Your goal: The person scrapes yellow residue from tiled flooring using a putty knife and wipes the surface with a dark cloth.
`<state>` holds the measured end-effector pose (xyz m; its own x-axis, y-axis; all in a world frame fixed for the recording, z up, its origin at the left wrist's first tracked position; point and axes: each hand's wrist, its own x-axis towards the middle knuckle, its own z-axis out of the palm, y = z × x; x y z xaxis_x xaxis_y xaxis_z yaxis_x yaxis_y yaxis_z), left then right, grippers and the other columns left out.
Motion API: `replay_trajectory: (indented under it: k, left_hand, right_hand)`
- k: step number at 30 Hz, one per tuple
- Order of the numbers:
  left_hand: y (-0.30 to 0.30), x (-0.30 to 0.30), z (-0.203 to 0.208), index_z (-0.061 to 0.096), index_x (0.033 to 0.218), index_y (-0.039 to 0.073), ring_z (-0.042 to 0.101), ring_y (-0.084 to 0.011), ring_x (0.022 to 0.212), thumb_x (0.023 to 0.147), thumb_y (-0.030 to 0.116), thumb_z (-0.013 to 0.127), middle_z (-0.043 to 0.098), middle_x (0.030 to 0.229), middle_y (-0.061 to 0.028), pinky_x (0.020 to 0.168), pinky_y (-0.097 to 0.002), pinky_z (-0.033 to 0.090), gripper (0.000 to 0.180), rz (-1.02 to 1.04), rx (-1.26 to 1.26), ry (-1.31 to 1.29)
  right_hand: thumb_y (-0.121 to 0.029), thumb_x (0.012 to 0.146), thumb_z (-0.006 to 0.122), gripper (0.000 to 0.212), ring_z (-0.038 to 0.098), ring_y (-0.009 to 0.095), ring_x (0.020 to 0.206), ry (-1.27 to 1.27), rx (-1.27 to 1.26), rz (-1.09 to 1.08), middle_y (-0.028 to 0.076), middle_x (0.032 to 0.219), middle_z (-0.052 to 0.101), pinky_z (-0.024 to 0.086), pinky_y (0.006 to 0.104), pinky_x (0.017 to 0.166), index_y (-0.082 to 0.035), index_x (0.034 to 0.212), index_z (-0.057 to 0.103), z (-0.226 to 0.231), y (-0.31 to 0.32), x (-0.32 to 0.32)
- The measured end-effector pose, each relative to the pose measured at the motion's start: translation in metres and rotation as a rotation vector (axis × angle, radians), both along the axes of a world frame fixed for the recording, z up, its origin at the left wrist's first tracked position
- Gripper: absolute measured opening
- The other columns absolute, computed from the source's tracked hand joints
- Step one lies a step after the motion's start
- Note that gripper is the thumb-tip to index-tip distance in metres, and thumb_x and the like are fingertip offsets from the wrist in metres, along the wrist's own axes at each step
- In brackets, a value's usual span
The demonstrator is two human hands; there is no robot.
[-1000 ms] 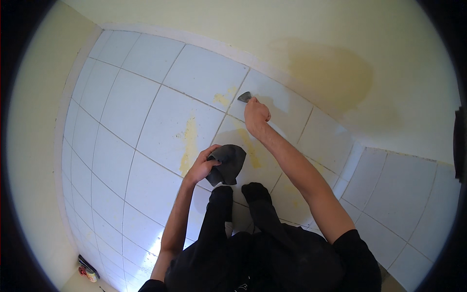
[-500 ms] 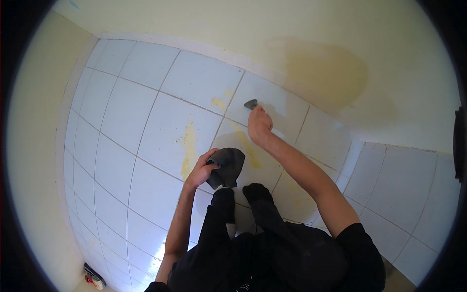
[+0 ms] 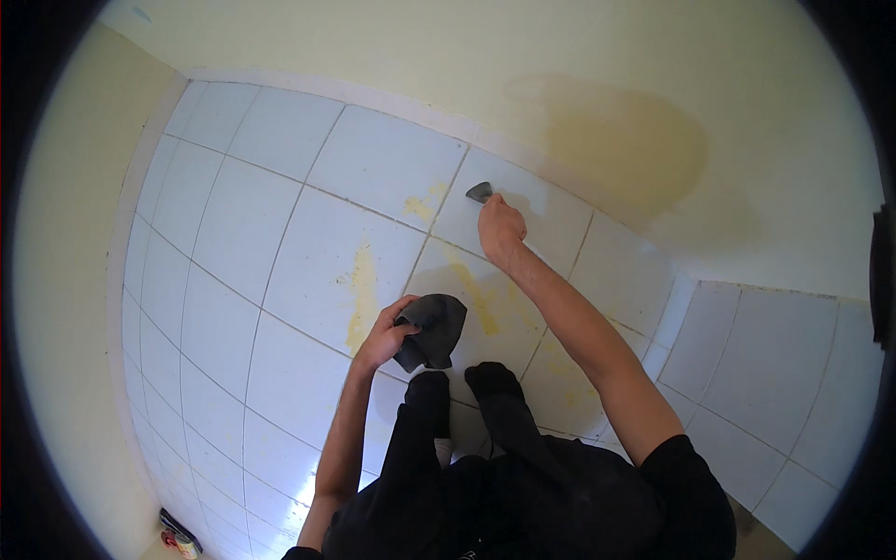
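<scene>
My right hand (image 3: 502, 225) is closed around the handle of a putty knife (image 3: 480, 192). Its grey, flared blade sticks out past my fist, at or just over a white floor tile (image 3: 551, 201) near the far wall. The handle is hidden in my fingers, and I cannot tell whether the blade touches the tile. A dark grey cloth (image 3: 436, 327) is gripped in my left hand (image 3: 385, 336), bunched and hanging just above my feet. Yellow stains (image 3: 362, 289) streak the tiles beside my left hand, and a yellow patch (image 3: 417, 205) lies left of the blade.
Ahead, a cream wall (image 3: 392, 56) meets the floor along a pale skirting strip, with my shadow on it. Another wall (image 3: 75, 233) runs down the left. Small items (image 3: 177, 537) lie at the far lower left. My black-socked feet (image 3: 493, 381) stand below the cloth.
My right hand and the putty knife have shifted slightly farther away, toward the wall. My left hand still holds the cloth in nearly the same place.
</scene>
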<state>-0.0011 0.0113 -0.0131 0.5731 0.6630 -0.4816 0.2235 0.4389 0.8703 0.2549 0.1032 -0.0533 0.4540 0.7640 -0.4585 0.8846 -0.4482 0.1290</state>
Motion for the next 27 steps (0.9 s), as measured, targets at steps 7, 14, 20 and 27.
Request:
replay_trajectory:
  k: [7, 14, 20, 27]
  left_hand:
    - [0.002, -0.001, -0.003, 0.055, 0.117, 0.001, 0.055, -0.0170, 0.103, 0.075, -0.002, 0.054, 0.062, 0.106, -0.0085, 0.093, -0.0285, 0.041, 0.042, -0.008, -0.005, -0.024]
    - [0.002, -0.007, -0.001, 0.055, 0.117, 0.001, 0.055, -0.0164, 0.103, 0.075, -0.002, 0.054, 0.062, 0.106, -0.0077, 0.093, -0.0278, 0.041, 0.042, 0.034, -0.041, -0.022]
    - [0.003, -0.011, -0.007, 0.056, 0.116, 0.002, 0.055, -0.0163, 0.102, 0.074, -0.002, 0.053, 0.063, 0.104, -0.0076, 0.092, -0.0280, 0.041, 0.042, 0.033, 0.008, -0.011]
    - [0.008, -0.014, -0.006, 0.056, 0.115, 0.002, 0.056, -0.0169, 0.101, 0.074, -0.002, 0.054, 0.062, 0.104, -0.0075, 0.092, -0.0284, 0.041, 0.042, 0.031, -0.010, -0.004]
  right_hand:
    - [-0.011, 0.077, 0.067, 0.034, 0.069, 0.020, 0.068, 0.012, 0.182, -0.034, 0.006, 0.083, 0.067, 0.037, 0.0315, 0.030, 0.004, 0.105, 0.055, -0.010, 0.008, 0.010]
    - [-0.012, 0.078, 0.068, 0.034, 0.070, 0.021, 0.073, 0.073, 0.108, -0.005, 0.008, 0.086, 0.068, 0.043, 0.0347, 0.032, 0.004, 0.105, 0.056, -0.010, 0.014, 0.020]
    - [-0.006, 0.085, 0.055, 0.023, 0.071, 0.030, 0.073, 0.114, -0.126, 0.016, 0.020, 0.082, 0.069, 0.052, 0.0431, 0.043, 0.007, 0.103, 0.052, 0.004, 0.022, 0.012]
    - [-0.007, 0.080, 0.057, 0.024, 0.067, 0.024, 0.055, -0.076, 0.043, 0.255, 0.011, 0.064, 0.066, 0.041, 0.0386, 0.030, 0.003, 0.101, 0.050, -0.011, -0.029, -0.016]
